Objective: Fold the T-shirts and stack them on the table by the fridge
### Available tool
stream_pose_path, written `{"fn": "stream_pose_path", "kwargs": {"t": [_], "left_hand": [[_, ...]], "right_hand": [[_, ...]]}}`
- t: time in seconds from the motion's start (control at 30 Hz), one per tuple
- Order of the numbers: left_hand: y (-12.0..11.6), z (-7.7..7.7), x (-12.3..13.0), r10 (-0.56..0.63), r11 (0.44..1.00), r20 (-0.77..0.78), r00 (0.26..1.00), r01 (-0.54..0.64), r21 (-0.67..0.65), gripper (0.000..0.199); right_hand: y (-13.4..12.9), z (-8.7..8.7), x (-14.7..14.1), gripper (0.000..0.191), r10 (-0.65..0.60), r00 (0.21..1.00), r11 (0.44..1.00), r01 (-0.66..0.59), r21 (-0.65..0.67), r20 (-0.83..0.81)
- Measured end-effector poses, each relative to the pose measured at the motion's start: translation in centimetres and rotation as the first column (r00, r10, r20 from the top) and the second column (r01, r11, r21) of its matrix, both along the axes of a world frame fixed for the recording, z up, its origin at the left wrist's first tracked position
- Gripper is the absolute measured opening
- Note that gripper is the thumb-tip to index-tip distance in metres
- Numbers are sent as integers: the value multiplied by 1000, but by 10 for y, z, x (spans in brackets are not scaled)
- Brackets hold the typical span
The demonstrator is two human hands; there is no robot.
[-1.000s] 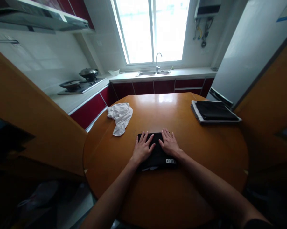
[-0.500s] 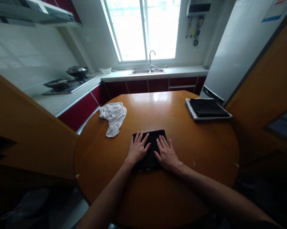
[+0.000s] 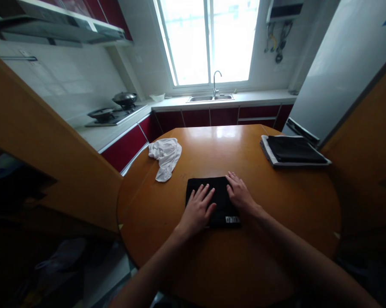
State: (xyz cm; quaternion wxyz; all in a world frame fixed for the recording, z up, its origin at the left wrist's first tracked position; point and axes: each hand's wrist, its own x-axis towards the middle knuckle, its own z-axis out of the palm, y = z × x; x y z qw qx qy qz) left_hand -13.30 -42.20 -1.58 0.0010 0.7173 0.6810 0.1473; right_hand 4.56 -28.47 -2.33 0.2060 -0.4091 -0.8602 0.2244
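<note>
black folded cloth (image 3: 221, 199) lies on the wooden table (image 3: 283, 194), the left hand (image 3: 195, 211) flat upon it with fingers spread, the right hand (image 3: 239, 193) touching its right edge, fingers extended, neither clenched.

Left hand (image 3: 197, 209), right hand (image 3: 240, 194) and forearms (image 3: 159, 259) bare

We see black on the folded cloth (image 3: 221, 203), with white letters (image 3: 232, 220) near one corner. The crumpled cloth (image 3: 166, 155) is plain white. Our desk (image 3: 260, 201) is orange-brown, and it has a bright white shine at the far end. The pile (image 3: 294, 149) is black on top with a white edge under it. Behind, we see dark red cupboards (image 3: 195, 118) with pale grey lines, a silver tap (image 3: 215, 84) and a yellow pipe (image 3: 273, 43).
</note>
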Motion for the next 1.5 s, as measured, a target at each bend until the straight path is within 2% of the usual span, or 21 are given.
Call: {"fn": "stream_pose_path", "kwargs": {"t": [0.1, 0.23, 0.3, 0.37, 0.43, 0.53, 0.7, 0.8, 0.9, 0.97, 1.07, 1.13, 1.17, 1.2, 1.27, 1.3, 1.37, 1.43, 1.5], "left_hand": [[-13, -10, 13, -88, 993, -39, 995, 84, -87, 55], [-21, 0, 20, -74, 995, 7, 997, 75, -66, 55], [-26, 9, 26, -170, 982, 47, 984, 173, -73, 53], [-31, 14, 33, -301, 946, 78, 951, 308, -103, 51], [-37, 17, 35, -372, 915, 91, 924, 381, -129, 50], [-44, 19, 26, -381, 908, 100, 919, 392, -150, 48], [-55, 27, -2, -404, 889, 148, 903, 425, -171, 38], [-63, 25, -7, -340, 924, 154, 928, 360, -129, 33], [-70, 18, 6, -144, 988, 138, 980, 151, -43, 36], [-71, 13, 21, -51, 998, 120, 991, 53, -16, 38], [-68, 5, 45, -4, 1000, 82, 997, 6, -23, 41], [-64, -1, 56, 25, 999, 62, 998, -22, -39, 50], [-61, -5, 60, 43, 998, 51, 998, -41, -47, 56], [-59, -8, 63, 63, 997, 39, 997, -61, -51, 61], [-57, -13, 67, 102, 994, 17, 995, -101, -51, 66], [-56, -14, 67, 118, 992, 8, 993, -117, -46, 66], [-57, -13, 67, 137, 990, -2, 991, -137, -32, 64], [-58, -12, 65, 166, 986, -7, 986, -167, -17, 63], [-59, -12, 62, 207, 978, -9, 978, -207, -17, 63]], "right_hand": [[29, -3, -8, 50, 140, 990, 990, -140, 34, 8], [48, -8, -12, 40, 284, 958, 954, -286, 90, 40], [51, -7, -9, 37, 309, 948, 943, -315, 105, 70], [50, -4, -4, 34, 306, 946, 941, -317, 117, 104], [45, 0, 5, 31, 290, 948, 944, -306, 123, 135], [28, 5, 27, 28, 254, 953, 953, -275, 123, 164], [-23, 6, 74, 30, 161, 967, 972, -190, 138, 198], [-60, 5, 94, 30, 109, 967, 981, -142, 135, 232], [-94, 7, 104, 26, 85, 962, 991, -109, 79, 260], [-110, 12, 106, 25, 132, 956, 991, -133, -15, 263], [-119, 27, 102, 31, 275, 932, 948, -223, -225, 235], [-110, 37, 94, 36, 332, 924, 909, -261, -325, 187], [-101, 41, 87, 37, 326, 933, 907, -264, -327, 152], [-89, 44, 79, 35, 298, 947, 922, -254, -293, 116], [-60, 46, 61, 25, 198, 980, 972, -191, -133, 36], [-44, 45, 50, 23, 147, 989, 988, -146, -54, 29], [-16, 41, 30, 25, 136, 988, 990, -138, 13, 71], [5, 36, 12, 29, 181, 974, 984, -178, -35, 139], [18, 32, -2, 28, 257, 944, 962, -230, -144, 207]]}}
